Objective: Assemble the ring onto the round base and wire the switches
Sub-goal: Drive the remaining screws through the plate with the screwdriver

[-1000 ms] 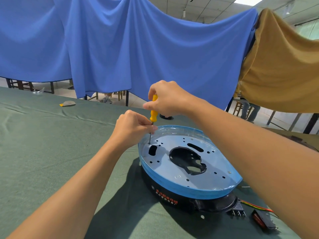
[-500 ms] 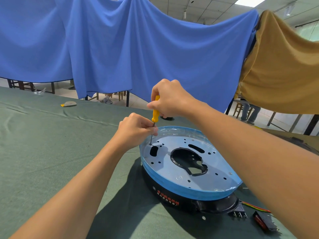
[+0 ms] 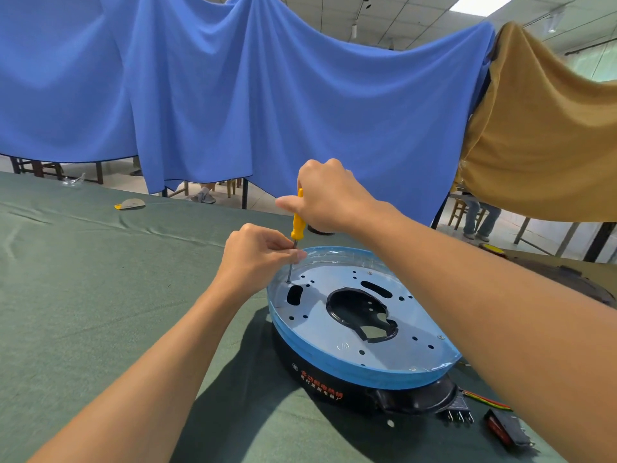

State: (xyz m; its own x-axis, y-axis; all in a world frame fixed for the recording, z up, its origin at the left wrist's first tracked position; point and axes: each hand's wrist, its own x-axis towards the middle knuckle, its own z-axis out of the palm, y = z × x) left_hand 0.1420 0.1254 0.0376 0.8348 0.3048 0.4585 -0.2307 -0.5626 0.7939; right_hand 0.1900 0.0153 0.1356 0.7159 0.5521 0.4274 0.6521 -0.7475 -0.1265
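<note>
Head view: both of my hands work on one screwdriver [image 3: 297, 224] over the far-left edge of the round base [image 3: 287, 352]. My right hand [image 3: 329, 195] is curled around the top of the smooth yellow plastic handle, thumb sticking out to the left. My left hand [image 3: 257, 259] pinches the thin steel shaft between thumb and fingertips, just below the handle.

The screwdriver's long axis is close to upright, tip down and handle up, leaning slightly to the right at the top. Its tip sits at a small hole near the rim of the metal plate [image 3: 320, 339].

The base is a single low, round, glossy black plastic housing with red and white lettering on its front wall. It stands on the table [image 3: 100, 295], which is covered in wrinkled dull green cloth. One translucent blue ring [image 3: 350, 370] wraps around the top of the base, and the flat plate lies inside it. The plate is dotted with small round holes and has two slots and one large irregular opening in the middle.

At the base's near right, a row of metal prongs [image 3: 460, 414] juts from a black block. Three thin wires [image 3: 485, 400], red, yellow and green, run from there to the right. One black switch [image 3: 505, 429] with a red rocker lies on the cloth beside them. One tiny round piece [image 3: 390, 423] rests on the cloth in front of the base.

Draped blue fabric [image 3: 233, 95] and ochre fabric [image 3: 541, 135] hang behind the table.
</note>
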